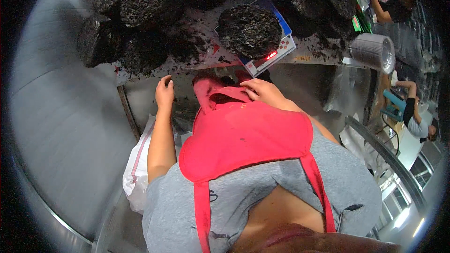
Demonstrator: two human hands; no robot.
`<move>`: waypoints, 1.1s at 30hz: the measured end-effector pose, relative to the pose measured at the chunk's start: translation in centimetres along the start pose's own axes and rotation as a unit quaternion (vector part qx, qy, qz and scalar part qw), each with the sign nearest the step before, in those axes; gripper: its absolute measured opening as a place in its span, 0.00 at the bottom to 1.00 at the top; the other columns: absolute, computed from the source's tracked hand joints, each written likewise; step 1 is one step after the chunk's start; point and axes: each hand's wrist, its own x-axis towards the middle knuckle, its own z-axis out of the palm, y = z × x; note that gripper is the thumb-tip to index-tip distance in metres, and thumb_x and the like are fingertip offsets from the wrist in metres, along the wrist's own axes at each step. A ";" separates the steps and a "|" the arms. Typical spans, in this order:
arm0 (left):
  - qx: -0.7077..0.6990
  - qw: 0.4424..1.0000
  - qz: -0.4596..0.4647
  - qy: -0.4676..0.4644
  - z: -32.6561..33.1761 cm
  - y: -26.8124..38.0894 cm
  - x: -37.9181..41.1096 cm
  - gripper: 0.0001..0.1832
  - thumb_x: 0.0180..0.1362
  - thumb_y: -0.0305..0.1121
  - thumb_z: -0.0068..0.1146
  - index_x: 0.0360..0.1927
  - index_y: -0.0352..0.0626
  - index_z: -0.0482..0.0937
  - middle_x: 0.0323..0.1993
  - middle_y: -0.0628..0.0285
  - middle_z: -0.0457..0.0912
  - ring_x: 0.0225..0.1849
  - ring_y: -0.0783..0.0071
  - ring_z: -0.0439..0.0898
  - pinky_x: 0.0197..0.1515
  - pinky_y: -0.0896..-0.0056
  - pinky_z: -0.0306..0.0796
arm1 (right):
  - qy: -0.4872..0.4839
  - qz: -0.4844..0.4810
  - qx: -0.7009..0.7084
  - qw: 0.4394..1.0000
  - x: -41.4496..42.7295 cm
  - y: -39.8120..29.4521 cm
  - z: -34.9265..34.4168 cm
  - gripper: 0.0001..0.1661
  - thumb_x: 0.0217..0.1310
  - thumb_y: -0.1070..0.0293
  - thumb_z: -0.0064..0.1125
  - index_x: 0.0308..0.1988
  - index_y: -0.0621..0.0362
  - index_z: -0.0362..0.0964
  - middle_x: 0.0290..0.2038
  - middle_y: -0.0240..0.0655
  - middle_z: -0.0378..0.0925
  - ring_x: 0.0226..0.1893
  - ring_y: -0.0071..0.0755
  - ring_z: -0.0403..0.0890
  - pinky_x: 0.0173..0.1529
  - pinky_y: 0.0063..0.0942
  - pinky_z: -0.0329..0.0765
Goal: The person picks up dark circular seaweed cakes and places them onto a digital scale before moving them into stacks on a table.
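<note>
My left hand (pixel 165 92) hangs just off the near edge of the work table, fingers loosely curled, with nothing visible in it. My right hand (pixel 262 90) touches the bunched lower part of the red apron (pixel 246 133) that I wear; whether its fingers grip the cloth cannot be told. Beyond it, a round, dark cake of flaky material, possibly dried seaweed (pixel 249 31), lies on a digital scale (pixel 277 56) with a lit red display. The scale sits askew at the table edge.
More dark cakes (pixel 144 5) are piled left and right on the littered table (pixel 313 51). A stack of clear plastic trays (pixel 372 52) stands at right. A white sack (pixel 139 168) is by my left side. Two other people (pixel 400 0) (pixel 416 116) are at right, near a blue-green stool (pixel 393 104).
</note>
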 end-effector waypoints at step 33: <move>0.151 0.950 0.177 0.207 -8.1 0.2 13.4 0.15 0.65 0.30 0.58 0.55 0.49 0.85 0.52 0.53 0.84 0.52 0.50 0.82 0.56 0.53 0.77 | 0.073 -0.011 -0.020 0.997 0.8 -1.0 4.7 0.17 0.67 0.66 0.59 0.54 0.56 0.79 0.46 0.45 0.83 0.48 0.53 0.84 0.52 0.46 0.81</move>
